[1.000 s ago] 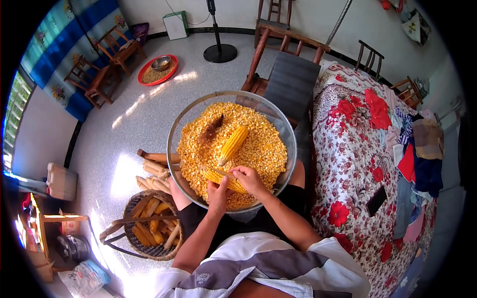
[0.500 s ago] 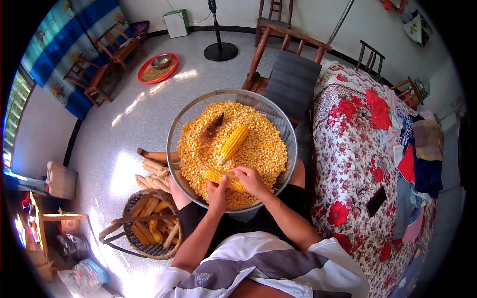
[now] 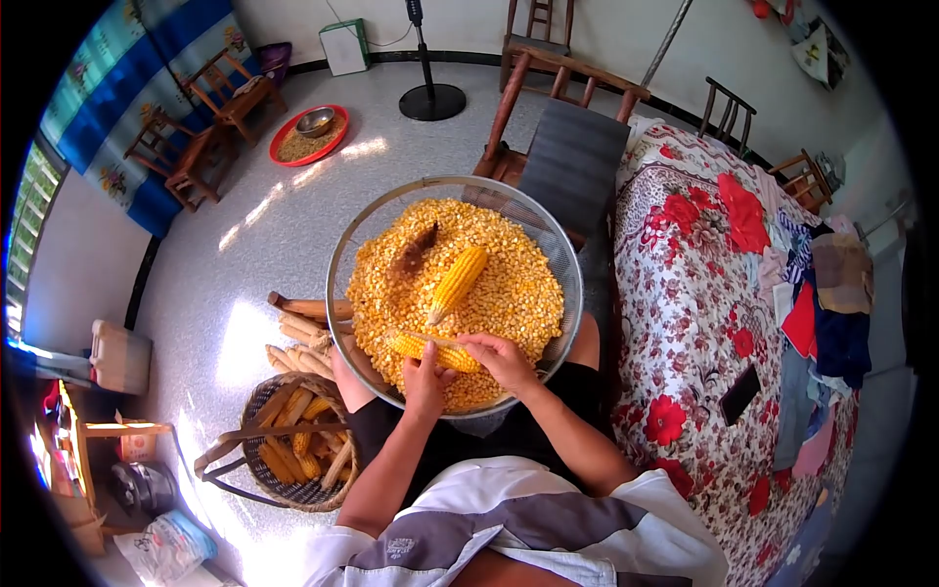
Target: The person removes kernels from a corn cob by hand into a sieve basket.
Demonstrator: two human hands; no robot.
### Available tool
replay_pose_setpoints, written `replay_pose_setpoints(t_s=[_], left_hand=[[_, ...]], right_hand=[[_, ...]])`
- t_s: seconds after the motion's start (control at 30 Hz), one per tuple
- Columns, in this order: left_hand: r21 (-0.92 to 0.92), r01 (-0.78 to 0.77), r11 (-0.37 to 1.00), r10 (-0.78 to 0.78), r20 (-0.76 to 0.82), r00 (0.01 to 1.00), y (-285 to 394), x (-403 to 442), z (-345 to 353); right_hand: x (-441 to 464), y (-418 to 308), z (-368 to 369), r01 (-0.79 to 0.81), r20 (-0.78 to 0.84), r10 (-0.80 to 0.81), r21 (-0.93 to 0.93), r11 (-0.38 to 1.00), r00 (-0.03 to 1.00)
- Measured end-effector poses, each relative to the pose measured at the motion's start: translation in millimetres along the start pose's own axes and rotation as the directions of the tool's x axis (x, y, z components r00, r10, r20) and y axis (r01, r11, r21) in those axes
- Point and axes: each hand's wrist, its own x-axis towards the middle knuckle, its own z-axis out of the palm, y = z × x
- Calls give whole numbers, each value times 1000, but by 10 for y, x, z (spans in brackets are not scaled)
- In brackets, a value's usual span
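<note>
A round mesh sieve [image 3: 344, 249] full of loose yellow kernels [image 3: 518, 284] rests over my lap. Near its front rim, my left hand [image 3: 426, 382] is wrapped round a partly stripped corn cob [image 3: 405, 342]. My right hand [image 3: 497, 360] pinches at the right end of the same cob, with the fingertips on its upper side. A second cob [image 3: 458, 281], still covered in kernels, lies on the heap just beyond my hands. Farther left on the kernels is a dark reddish-brown piece [image 3: 416, 250], pointed at one end.
A wicker basket [image 3: 256, 460] of cobs stands at my left, beside bare cobs [image 3: 298, 360] on the floor. Ahead are a wooden chair [image 3: 577, 147], a fan base [image 3: 432, 102] and a red tray [image 3: 333, 147]. At right is a flowered bed [image 3: 685, 323] with clothes and a phone [image 3: 740, 394].
My left hand and the held cob have shifted slightly left, and the left thumb now lies higher across the cob. The second cob stays on the heap.
</note>
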Motion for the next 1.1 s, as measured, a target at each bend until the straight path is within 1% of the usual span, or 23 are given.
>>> replay_pose_setpoints(t_s=[0.03, 0.1, 0.13, 0.2, 0.33, 0.4, 0.43, 0.5, 0.53, 0.6, 0.63, 0.7, 0.73, 0.8, 0.83, 0.9, 0.93, 1.0, 1.03, 1.1], left_hand=[[2, 0, 1000, 0, 2, 1000, -11, 10, -16], [-3, 12, 1000, -12, -8, 1000, -27, 37, -49], [-2, 11, 1000, -11, -6, 1000, -29, 39, -49], [-47, -15, 999, 17, 28, 999, -26, 37, -49], [-63, -18, 998, 20, 44, 999, -36, 44, -61], [-58, -22, 998, 24, 38, 999, -45, 47, -63], [-57, -22, 998, 24, 39, 999, -45, 45, -65], [77, -41, 996, 38, 43, 998, -32, 37, -61], [78, -41, 996, 37, 45, 998, -28, 24, -51], [133, -31, 991, 33, -8, 999, -16, 9, -22], [133, -31, 991, 33, -9, 999, -12, 4, -27], [66, -13, 998, 13, 1, 1000, -11, 6, -22], [64, -14, 998, 15, -2, 1000, -20, 20, -35], [5, -33, 999, 33, 13, 999, -48, 38, -57], [6, -30, 1000, 30, 13, 999, -56, 36, -61], [45, -37, 998, 36, 25, 999, -54, 37, -60], [43, -37, 998, 36, 25, 999, -50, 39, -57], [63, -19, 998, 18, 13, 1000, -38, 24, -49], [63, -18, 998, 17, 15, 1000, -31, 7, -33], [117, -63, 991, 60, 25, 998, -7, -24, -7]], right_hand=[[0, 19, 20, 1, -2, -1, 1, 1000, 1000], [22, 47, 89, 90, -105, -101, -108, 990, 989], [35, 70, 109, 91, -106, -103, -107, 990, 989], [68, 140, 131, 141, -167, -164, -142, 980, 972], [84, 167, 157, 134, -195, -169, -181, 974, 966], [72, 144, 194, 173, -244, -214, -181, 968, 946], [79, 160, 188, 173, -245, -215, -182, 968, 945], [107, 198, 172, 40, -324, -100, -187, 982, 941], [105, 213, 174, 40, -326, -100, -186, 982, 940], [117, 227, 186, 112, -339, -165, -170, 979, 926], [114, 229, 190, 112, -338, -164, -169, 979, 927], [113, 205, 178, 115, -329, -128, -60, 992, 936], [115, 184, 173, 115, -325, -128, -60, 992, 937], [97, 153, 158, 157, -231, -192, -163, 974, 954], [92, 173, 159, 154, -233, -190, -163, 974, 954], [92, 196, 186, 115, -120, -140, -191, 975, 983], [96, 196, 220, 115, -119, -140, -192, 975, 983], [88, 203, 285, 269, -212, -314, -214, 939, 926], [87, 215, 267, 269, -213, -314, -215, 939, 925], [105, 256, 217, 226, -236, -260, -164, 960, 936]])
